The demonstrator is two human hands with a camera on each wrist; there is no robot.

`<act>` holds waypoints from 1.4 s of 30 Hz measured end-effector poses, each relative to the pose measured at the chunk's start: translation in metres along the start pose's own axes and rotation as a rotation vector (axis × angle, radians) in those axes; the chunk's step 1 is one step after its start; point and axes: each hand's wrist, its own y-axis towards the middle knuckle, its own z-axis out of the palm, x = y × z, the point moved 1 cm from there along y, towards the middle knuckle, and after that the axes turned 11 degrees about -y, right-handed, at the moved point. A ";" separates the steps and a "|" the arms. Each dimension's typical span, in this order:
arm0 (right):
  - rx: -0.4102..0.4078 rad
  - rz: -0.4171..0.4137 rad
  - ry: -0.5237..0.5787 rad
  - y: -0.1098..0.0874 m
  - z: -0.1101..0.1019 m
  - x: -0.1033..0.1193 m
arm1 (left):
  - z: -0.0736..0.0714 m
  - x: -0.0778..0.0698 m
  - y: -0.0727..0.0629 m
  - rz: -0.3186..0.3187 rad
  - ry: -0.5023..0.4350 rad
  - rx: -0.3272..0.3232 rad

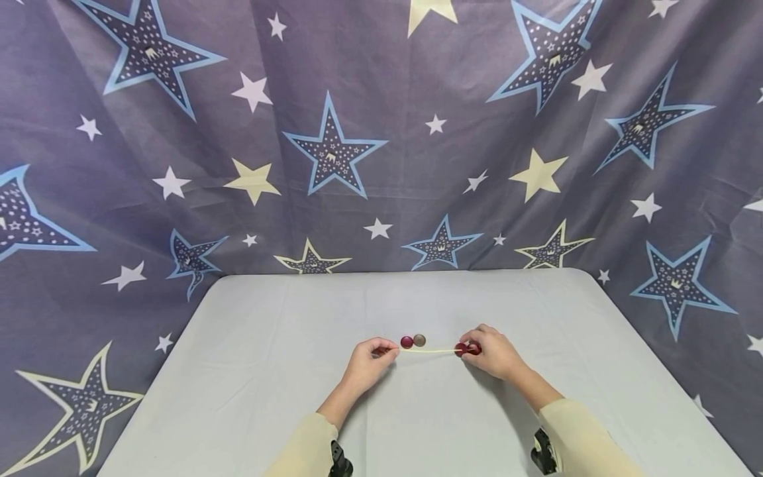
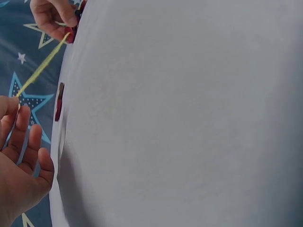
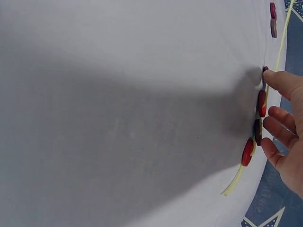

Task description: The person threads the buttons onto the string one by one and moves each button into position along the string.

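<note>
My left hand [image 1: 366,364] pinches one end of a pale yellow string [image 1: 429,351] between thumb and index finger, its other fingers loosely spread in the left wrist view. The string runs taut to the right. There my right hand [image 1: 495,351] pinches a dark red button [image 3: 265,69] on the string with its fingertips. More threaded buttons, a bright red one [image 3: 262,104], a dark one [image 3: 258,131] and another red one [image 3: 247,152], lie along the string below that hand. A short string tail [image 3: 232,183] sticks out past them.
Two loose buttons, one maroon [image 1: 406,342] and one brown-grey [image 1: 420,340], lie side by side just behind the string. A white cloth covers the table [image 1: 286,397]. Behind its far edge hangs a dark curtain [image 1: 357,218] printed with stars.
</note>
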 end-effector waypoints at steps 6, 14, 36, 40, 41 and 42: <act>-0.008 -0.019 -0.015 0.000 -0.002 0.001 | 0.000 0.001 0.001 0.004 0.000 0.001; -0.031 -0.040 0.006 0.003 -0.007 0.008 | 0.000 0.001 0.001 -0.002 -0.005 0.009; -0.002 -0.084 0.230 0.015 -0.011 0.049 | 0.002 -0.006 0.002 0.000 -0.007 0.000; -0.003 -0.107 0.238 0.018 -0.009 0.056 | 0.002 -0.005 0.003 0.001 -0.006 0.002; -0.003 -0.108 0.242 0.019 -0.009 0.057 | 0.003 -0.005 0.003 0.002 -0.005 0.002; -0.005 -0.112 0.240 0.019 -0.008 0.059 | 0.003 -0.005 0.003 0.003 -0.006 0.003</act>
